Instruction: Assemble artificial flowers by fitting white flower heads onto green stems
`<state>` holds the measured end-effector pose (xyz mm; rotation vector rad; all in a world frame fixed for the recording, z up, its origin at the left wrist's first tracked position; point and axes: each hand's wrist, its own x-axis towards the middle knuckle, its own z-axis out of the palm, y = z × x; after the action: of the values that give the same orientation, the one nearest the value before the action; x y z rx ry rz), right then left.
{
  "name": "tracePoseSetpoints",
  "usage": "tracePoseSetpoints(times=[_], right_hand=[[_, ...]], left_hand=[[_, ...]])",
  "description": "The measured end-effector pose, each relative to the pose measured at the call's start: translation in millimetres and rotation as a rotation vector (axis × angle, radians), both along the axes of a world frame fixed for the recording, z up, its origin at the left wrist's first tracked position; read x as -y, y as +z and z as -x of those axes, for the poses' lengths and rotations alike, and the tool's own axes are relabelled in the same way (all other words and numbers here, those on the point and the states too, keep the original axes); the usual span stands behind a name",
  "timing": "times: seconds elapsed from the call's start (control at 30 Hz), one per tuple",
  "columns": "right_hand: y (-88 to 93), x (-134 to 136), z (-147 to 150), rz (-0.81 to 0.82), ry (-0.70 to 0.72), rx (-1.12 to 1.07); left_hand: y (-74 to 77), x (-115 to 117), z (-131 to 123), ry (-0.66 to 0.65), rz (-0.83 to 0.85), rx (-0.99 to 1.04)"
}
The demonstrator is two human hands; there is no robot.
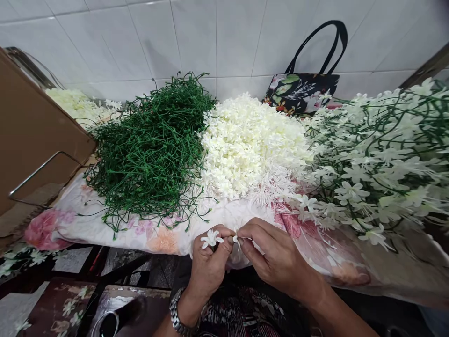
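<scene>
My left hand (211, 267), with a metal watch on its wrist, is closed at the table's front edge. A white artificial flower (212, 239) stands out between its curled fingers; the stem is mostly hidden. The fingertips of my right hand (278, 257) pinch together right against my left thumb and forefinger. Between both sets of fingertips shows a small white flower piece (236, 240), partly covered. Ahead of my hands lie a heap of white blossom heads (252, 140), some thin white stamens (275, 185) and a tangled pile of green plastic stems (150, 150).
Assembled white flowers on green stems (379, 168) are heaped at the right. A floral cloth (133, 234) covers the table. Behind stand a black flowered bag (301, 93) and a tiled wall. A cardboard box (38, 135) is at the left; a cup (107, 324) sits below.
</scene>
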<state>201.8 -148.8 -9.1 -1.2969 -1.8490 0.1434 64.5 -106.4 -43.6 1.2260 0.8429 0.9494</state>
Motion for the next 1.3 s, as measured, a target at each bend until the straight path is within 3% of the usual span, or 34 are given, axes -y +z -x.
tracePoseSetpoints(times=[0.3, 0.47, 0.57, 0.77, 1.03, 1.17, 1.3], right_hand=[[-8.5, -5.1, 3.1, -0.039, -0.006, 0.023], [4.2, -0.8, -7.8, 0.084, 0.07, -0.095], [14.4, 3.4, -13.4, 0.066, 0.009, -0.128], [24.7, 4.7, -11.1, 0.038, 0.006, -0.052], [15.8, 5.2, 3.2, -0.02, -0.155, -0.136], [10.5, 5.7, 13.9, -0.019, -0.072, -0.085], [13.8, 2.9, 8.6, -0.111, -0.132, -0.102]], left_hand=[[-6.3, -1.4, -2.1, 0.063, 0.131, 0.055], [15.5, -4.3, -3.2, -0.03, 0.394, 0.182], [29.7, -5.2, -1.3, -0.053, 0.563, 0.268], [40.1, -1.7, -1.1, -0.083, 0.653, 0.409], [49.0, 0.3, -19.9, 0.219, 0.587, 0.436], [50.2, 3.1, -27.3, 0.018, 0.596, 0.41], [44.4, 4.8, -31.8, -0.24, 0.439, 0.363]])
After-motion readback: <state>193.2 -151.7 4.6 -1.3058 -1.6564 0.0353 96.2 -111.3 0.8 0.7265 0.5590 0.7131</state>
